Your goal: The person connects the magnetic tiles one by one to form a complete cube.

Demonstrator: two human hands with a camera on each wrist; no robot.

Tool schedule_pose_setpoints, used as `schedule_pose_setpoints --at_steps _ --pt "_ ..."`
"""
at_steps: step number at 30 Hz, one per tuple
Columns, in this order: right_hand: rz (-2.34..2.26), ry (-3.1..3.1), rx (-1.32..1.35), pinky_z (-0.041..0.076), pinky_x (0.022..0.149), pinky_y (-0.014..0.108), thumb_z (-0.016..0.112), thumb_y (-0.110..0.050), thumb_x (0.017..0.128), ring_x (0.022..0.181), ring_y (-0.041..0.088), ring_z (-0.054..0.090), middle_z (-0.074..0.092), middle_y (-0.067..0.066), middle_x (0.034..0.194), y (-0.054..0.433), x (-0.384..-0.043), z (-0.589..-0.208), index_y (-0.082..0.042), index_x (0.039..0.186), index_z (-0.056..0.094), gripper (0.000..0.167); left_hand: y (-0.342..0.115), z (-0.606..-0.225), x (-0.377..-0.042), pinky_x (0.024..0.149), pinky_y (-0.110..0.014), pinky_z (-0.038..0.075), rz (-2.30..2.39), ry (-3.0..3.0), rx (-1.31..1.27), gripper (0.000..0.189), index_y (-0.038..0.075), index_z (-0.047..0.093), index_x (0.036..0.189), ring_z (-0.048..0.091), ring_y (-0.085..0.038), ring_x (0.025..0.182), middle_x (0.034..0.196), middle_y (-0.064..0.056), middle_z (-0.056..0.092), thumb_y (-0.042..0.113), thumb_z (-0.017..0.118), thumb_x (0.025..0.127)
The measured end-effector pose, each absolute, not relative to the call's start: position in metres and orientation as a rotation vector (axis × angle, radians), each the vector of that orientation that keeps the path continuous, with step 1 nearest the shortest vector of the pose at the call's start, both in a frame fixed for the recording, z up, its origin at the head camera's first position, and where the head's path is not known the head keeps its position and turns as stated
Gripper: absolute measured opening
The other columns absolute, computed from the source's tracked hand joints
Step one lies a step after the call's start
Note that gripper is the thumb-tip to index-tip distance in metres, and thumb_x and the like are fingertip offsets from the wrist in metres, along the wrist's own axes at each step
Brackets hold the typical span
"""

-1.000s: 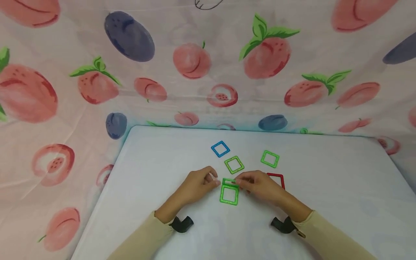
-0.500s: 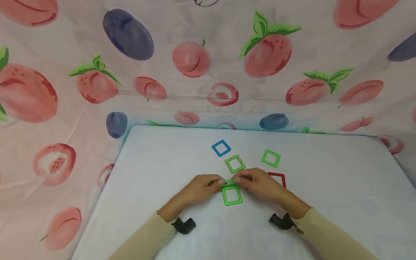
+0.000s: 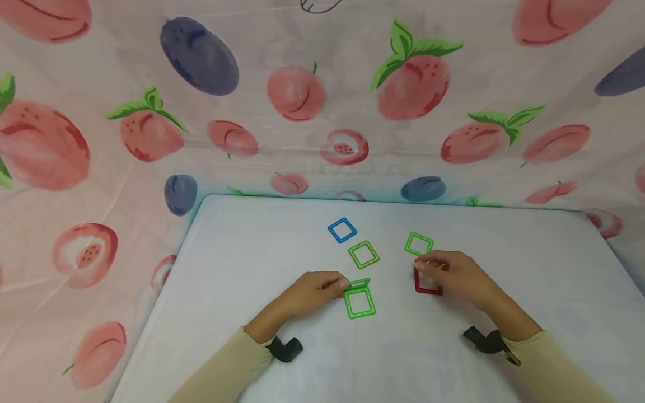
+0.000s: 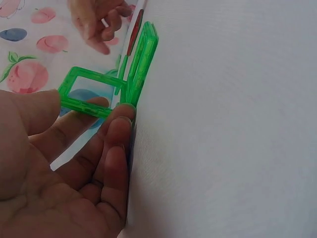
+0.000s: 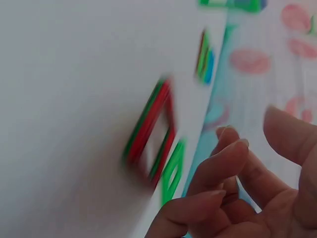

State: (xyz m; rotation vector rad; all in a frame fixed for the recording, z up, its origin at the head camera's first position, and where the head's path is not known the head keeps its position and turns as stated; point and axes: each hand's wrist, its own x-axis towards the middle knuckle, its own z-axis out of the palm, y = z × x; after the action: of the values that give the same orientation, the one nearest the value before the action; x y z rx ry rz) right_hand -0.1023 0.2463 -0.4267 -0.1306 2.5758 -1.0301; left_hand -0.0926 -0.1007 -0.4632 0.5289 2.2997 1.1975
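A flat green square magnetic tile lies in front of me. Along its far edge stands a second green tile, upright and leaning, pinched at one side by my left hand between thumb and fingers. My right hand hovers over a red square tile, thumb and fingers apart and loosely bent, holding nothing. In the right wrist view the red tile is blurred, with a green edge showing along it. The right hand hides part of the red tile in the head view.
Farther back lie a blue tile, a yellow-green tile and another green tile. The white tabletop ends at a hanging cloth printed with fruit.
My right hand has let go of the upright green tile and moved right to the red one. The left hand came in and took hold of the upright tile, then stayed there.
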Motion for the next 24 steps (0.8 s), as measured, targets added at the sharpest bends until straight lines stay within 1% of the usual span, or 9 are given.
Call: schedule_pose_setpoints --at_steps 1,6,10,14,18,21,24 --pt "-1.004 2.586 -0.117 0.050 0.074 0.035 0.067 -0.044 0.098 0.099 0.024 0.059 0.068 0.005 0.104 0.253 -0.103 -0.428 -0.014 0.127 0.070 0.042 -0.101 -0.463 -0.093 0.088 -0.031 0.048 1.196 2.300 0.530 0.028 0.029 0.072 0.114 0.060 -0.009 0.094 0.098 0.013 0.068 0.045 0.050 0.107" --pt "-0.938 2.546 -0.069 0.046 0.076 0.034 0.074 -0.042 0.093 0.098 0.024 0.056 0.063 0.004 0.096 0.270 -0.108 -0.436 -0.012 0.128 0.068 0.047 -0.101 -0.463 -0.093 0.087 -0.030 0.048 1.191 2.303 0.524 0.029 0.028 0.073 0.115 0.059 -0.009 0.093 0.097 0.013 0.068 0.044 0.050 0.107" --pt "-0.907 2.517 -0.085 0.045 0.075 0.034 0.082 -0.043 0.085 0.094 0.022 0.056 0.062 0.004 0.096 0.273 -0.108 -0.441 -0.012 0.129 0.065 0.056 -0.102 -0.462 -0.092 0.086 -0.030 0.047 1.192 2.297 0.517 0.029 0.027 0.073 0.115 0.059 -0.009 0.093 0.097 0.012 0.068 0.043 0.051 0.107" --pt "-0.864 2.545 -0.177 0.045 0.070 0.034 0.090 -0.037 0.076 0.088 0.021 0.053 0.059 0.005 0.098 0.271 -0.108 -0.441 -0.010 0.127 0.061 0.064 -0.101 -0.462 -0.091 0.086 -0.029 0.047 1.204 2.295 0.517 0.029 0.027 0.073 0.114 0.059 -0.009 0.093 0.097 0.011 0.068 0.044 0.051 0.107" --pt "-0.807 2.592 -0.237 0.046 0.066 0.034 0.093 -0.031 0.073 0.085 0.021 0.052 0.058 0.006 0.094 0.268 -0.108 -0.441 -0.005 0.121 0.060 0.064 -0.100 -0.462 -0.092 0.085 -0.029 0.047 1.217 2.291 0.531 0.030 0.027 0.073 0.115 0.060 -0.009 0.092 0.098 0.011 0.069 0.045 0.051 0.107" --pt "-0.766 2.604 -0.230 0.046 0.065 0.034 0.093 -0.032 0.072 0.083 0.021 0.052 0.057 0.005 0.089 0.267 -0.108 -0.441 -0.003 0.115 0.059 0.061 -0.100 -0.461 -0.092 0.085 -0.030 0.047 1.220 2.292 0.532 0.030 0.027 0.073 0.115 0.060 -0.009 0.091 0.098 0.011 0.069 0.045 0.051 0.107" --pt "-0.740 2.588 -0.217 0.044 0.064 0.034 0.092 -0.033 0.073 0.081 0.020 0.051 0.055 0.004 0.084 0.266 -0.106 -0.440 -0.004 0.108 0.058 0.057 -0.099 -0.461 -0.092 0.084 -0.030 0.047 1.217 2.289 0.534 0.030 0.027 0.073 0.115 0.059 -0.009 0.091 0.097 0.011 0.069 0.045 0.051 0.107"
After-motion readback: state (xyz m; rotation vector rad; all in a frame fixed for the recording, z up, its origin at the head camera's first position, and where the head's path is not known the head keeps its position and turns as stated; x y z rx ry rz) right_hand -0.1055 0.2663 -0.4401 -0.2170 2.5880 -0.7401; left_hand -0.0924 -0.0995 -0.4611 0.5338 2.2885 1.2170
